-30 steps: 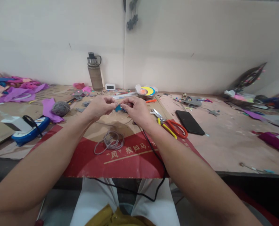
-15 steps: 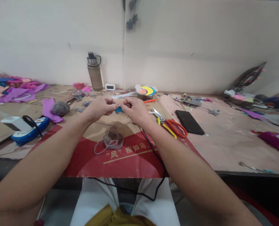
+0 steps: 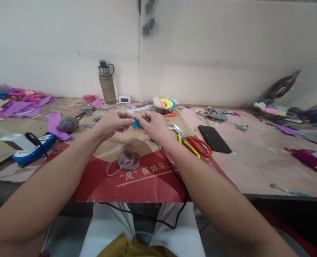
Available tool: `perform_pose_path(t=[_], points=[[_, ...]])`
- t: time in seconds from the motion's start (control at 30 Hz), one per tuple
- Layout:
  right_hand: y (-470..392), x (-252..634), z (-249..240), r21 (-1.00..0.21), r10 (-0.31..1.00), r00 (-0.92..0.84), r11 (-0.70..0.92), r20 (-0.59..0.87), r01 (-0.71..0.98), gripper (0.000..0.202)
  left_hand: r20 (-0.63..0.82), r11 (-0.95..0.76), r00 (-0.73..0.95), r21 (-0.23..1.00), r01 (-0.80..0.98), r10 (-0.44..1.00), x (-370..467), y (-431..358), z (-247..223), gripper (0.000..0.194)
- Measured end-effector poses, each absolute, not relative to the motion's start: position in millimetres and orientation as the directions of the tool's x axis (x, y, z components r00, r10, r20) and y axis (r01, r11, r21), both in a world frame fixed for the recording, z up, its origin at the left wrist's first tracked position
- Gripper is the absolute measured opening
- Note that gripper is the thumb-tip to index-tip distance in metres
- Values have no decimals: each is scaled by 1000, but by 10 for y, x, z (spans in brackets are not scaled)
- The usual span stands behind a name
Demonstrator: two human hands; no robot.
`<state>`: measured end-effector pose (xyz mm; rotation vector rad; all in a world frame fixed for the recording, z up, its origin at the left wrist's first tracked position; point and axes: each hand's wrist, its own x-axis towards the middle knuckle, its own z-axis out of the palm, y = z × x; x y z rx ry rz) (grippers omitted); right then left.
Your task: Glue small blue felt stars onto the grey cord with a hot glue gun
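A small blue piece (image 3: 136, 123) is pinched between my two hands above the middle of the work surface. My left hand (image 3: 116, 123) grips its left side with fingertips and thumb. On its right side, the fingers of my right hand (image 3: 153, 125) are closed on it. A thin grey cord runs near my hands, and a loose coil of it (image 3: 126, 160) lies below them on the red and brown sheet (image 3: 147, 187). Scissors with red handles (image 3: 202, 146) and a tool with yellow handles (image 3: 189, 146) lie right of my right hand.
A black phone (image 3: 214, 138) lies to the right. Behind stand a bottle (image 3: 107, 87), a small white clock (image 3: 124, 99) and a bowl (image 3: 165, 109). Grey yarn (image 3: 68, 124), purple felt (image 3: 54, 125) and a blue power strip (image 3: 35, 151) are at left. A black cable passes under my right forearm.
The blue piece has turned slightly between my fingers and shows a more uneven outline. Both hands stay in nearly the same place, with the fingertips a little farther apart.
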<state>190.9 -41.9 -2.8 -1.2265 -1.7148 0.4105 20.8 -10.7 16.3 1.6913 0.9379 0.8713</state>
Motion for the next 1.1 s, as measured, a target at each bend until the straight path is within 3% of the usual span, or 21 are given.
perform_pose_path(t=[0.23, 0.53, 0.87, 1.1], points=[[-461, 1865, -15, -678, 857, -49, 439, 513, 589, 13, 234, -383, 412, 864, 326, 881, 221, -90, 123, 19], [-425, 1897, -41, -654, 845, -49, 448, 533, 609, 18, 116, -234, 416, 941, 244, 902, 205, -115, 160, 30], [-451, 1884, -36, -650, 853, -74, 446, 516, 616, 14, 255, -447, 399, 728, 520, 881, 193, -156, 173, 25], [-415, 1916, -59, -685, 847, -56, 466, 529, 560, 5, 274, -434, 377, 778, 454, 885, 173, -110, 151, 20]])
